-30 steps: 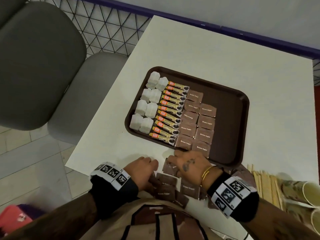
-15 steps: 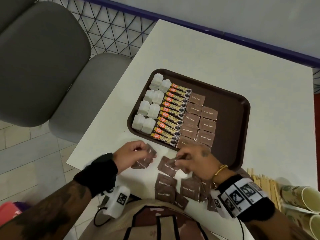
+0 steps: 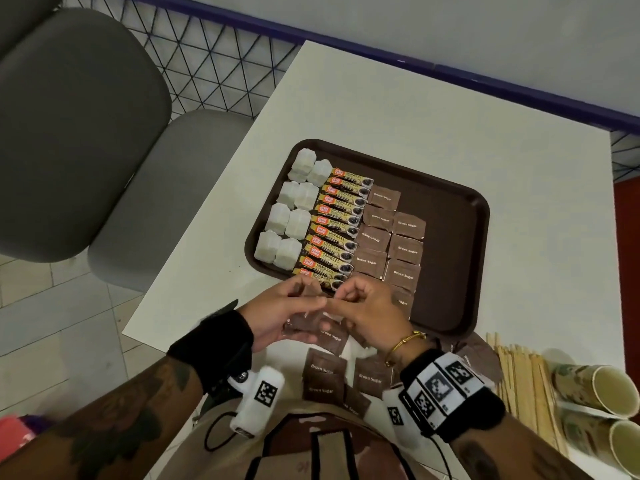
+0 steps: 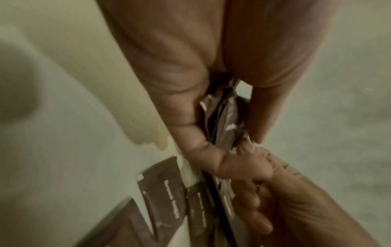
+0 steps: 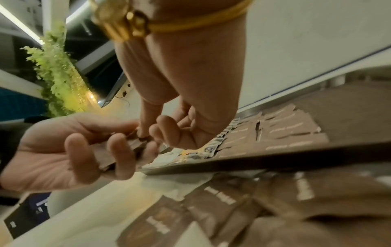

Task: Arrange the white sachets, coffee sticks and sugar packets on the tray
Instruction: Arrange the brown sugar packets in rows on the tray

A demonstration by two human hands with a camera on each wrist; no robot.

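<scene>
Left hand (image 3: 277, 311) palm-up, fingers curled around a small stack of brown sugar packets (image 5: 118, 153), thumb on top. Right hand (image 3: 367, 313) meets it fingertip to fingertip, thumb and forefinger pinching the stack's top packet; remaining fingers curled in. Both hands are just above the table (image 3: 381, 109), at the near rim of the tray (image 3: 450, 306). Below the wrists: loose sugar packets (image 3: 323, 367) lying scattered. Beyond the fingertips, on the tray: coffee sticks (image 3: 337, 230) in a column; white sachets (image 3: 289, 216) paired left of them; laid sugar packets (image 3: 403, 251) in two columns on the right. Right of right wrist: wooden stirrers (image 3: 519, 375), paper cups (image 3: 595, 386).
</scene>
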